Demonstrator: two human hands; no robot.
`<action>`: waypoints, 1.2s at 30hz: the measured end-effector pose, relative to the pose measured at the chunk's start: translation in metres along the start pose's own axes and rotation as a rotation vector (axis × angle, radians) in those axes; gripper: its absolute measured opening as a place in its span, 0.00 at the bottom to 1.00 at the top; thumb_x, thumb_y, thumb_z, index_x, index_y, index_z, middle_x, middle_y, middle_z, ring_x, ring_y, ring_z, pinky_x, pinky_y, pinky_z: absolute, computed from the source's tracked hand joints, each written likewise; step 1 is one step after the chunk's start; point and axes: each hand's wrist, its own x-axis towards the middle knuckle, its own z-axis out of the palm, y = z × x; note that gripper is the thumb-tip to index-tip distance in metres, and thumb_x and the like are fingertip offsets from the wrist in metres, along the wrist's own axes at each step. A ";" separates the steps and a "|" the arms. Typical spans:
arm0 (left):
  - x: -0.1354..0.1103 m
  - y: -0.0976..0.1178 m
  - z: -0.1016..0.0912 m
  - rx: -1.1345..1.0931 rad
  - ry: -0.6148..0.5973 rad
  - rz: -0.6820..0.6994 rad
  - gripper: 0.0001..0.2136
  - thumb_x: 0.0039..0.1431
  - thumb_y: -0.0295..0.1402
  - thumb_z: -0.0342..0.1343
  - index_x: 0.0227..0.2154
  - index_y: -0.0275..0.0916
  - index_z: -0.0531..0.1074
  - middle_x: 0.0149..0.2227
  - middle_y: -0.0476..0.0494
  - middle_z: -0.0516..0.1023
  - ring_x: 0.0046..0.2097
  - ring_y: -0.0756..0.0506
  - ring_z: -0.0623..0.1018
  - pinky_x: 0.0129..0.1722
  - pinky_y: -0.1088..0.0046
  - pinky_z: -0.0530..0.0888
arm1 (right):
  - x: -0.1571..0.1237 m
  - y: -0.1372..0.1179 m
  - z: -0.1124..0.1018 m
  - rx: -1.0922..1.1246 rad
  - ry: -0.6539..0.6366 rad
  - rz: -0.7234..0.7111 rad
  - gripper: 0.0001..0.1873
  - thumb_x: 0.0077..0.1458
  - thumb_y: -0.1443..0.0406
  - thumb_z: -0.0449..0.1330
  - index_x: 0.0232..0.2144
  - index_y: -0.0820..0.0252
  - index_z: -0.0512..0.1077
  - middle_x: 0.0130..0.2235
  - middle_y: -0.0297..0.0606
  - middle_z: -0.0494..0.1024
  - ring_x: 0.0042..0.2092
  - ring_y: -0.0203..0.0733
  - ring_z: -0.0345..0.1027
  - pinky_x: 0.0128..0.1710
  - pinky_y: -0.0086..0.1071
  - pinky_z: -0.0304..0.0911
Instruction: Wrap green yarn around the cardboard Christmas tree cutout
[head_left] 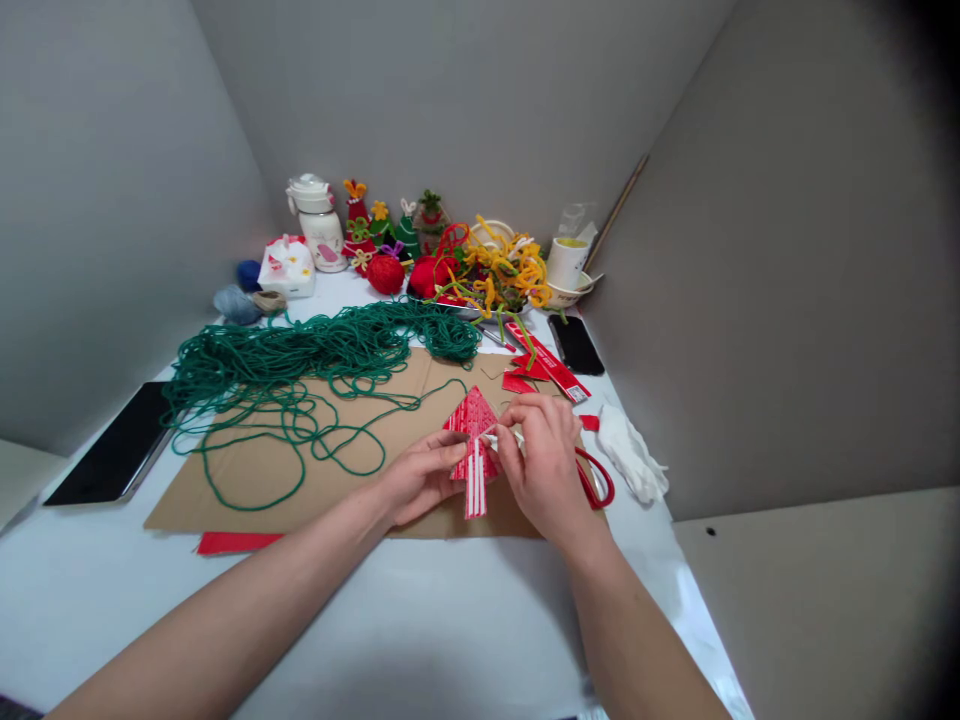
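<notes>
A red, tree-shaped cardboard cutout [474,412] with a white-striped trunk stands upright over the brown cardboard sheet [247,500]. My left hand [424,475] grips it by its left side, thumb on the front. At its right edge, my right hand [541,450] pinches a thin white strip that lies across the front of the cutout. What the strip is made of, I cannot make out. Partly hidden behind my right hand are the red handles of scissors [600,480]. Loose green yarn [300,350] spreads over the sheet's left and back part, one strand reaching close to the cutout.
Red cardboard scraps [525,375], a phone [576,345] and a crumpled white tissue [634,455] lie on the right. A dark tablet [112,445] rests at the left. Along the back stand a white bottle [319,225], yarn balls [385,274], yellow pipe cleaners [502,265] and a paper cup [566,262].
</notes>
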 end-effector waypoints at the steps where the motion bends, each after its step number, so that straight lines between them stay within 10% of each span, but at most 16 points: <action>1: 0.000 0.000 0.000 -0.020 0.009 0.016 0.07 0.55 0.25 0.55 0.37 0.36 0.74 0.40 0.43 0.79 0.43 0.45 0.77 0.53 0.56 0.66 | 0.000 0.001 0.000 0.000 0.027 -0.005 0.01 0.58 0.68 0.52 0.33 0.58 0.63 0.40 0.41 0.68 0.44 0.45 0.58 0.43 0.40 0.53; 14: 0.003 0.009 -0.001 -0.232 0.076 0.053 0.12 0.60 0.34 0.49 0.40 0.30 0.72 0.40 0.36 0.77 0.46 0.42 0.76 0.57 0.59 0.63 | 0.000 0.015 -0.017 0.019 0.515 0.067 0.01 0.56 0.68 0.52 0.33 0.58 0.62 0.37 0.41 0.66 0.42 0.46 0.61 0.44 0.44 0.54; 23: 0.001 0.009 -0.002 -0.260 -0.017 0.060 0.13 0.60 0.34 0.49 0.39 0.31 0.72 0.39 0.38 0.77 0.46 0.43 0.76 0.57 0.60 0.62 | 0.004 0.021 -0.007 -0.086 0.277 0.240 0.05 0.58 0.66 0.52 0.33 0.57 0.68 0.40 0.40 0.71 0.45 0.48 0.59 0.44 0.43 0.50; 36: 0.002 0.005 -0.008 -0.167 -0.012 0.044 0.12 0.59 0.32 0.51 0.43 0.32 0.71 0.40 0.40 0.77 0.41 0.46 0.76 0.49 0.66 0.69 | 0.000 -0.008 -0.005 0.219 -0.086 0.047 0.06 0.56 0.64 0.58 0.35 0.52 0.74 0.39 0.38 0.70 0.43 0.44 0.61 0.44 0.41 0.56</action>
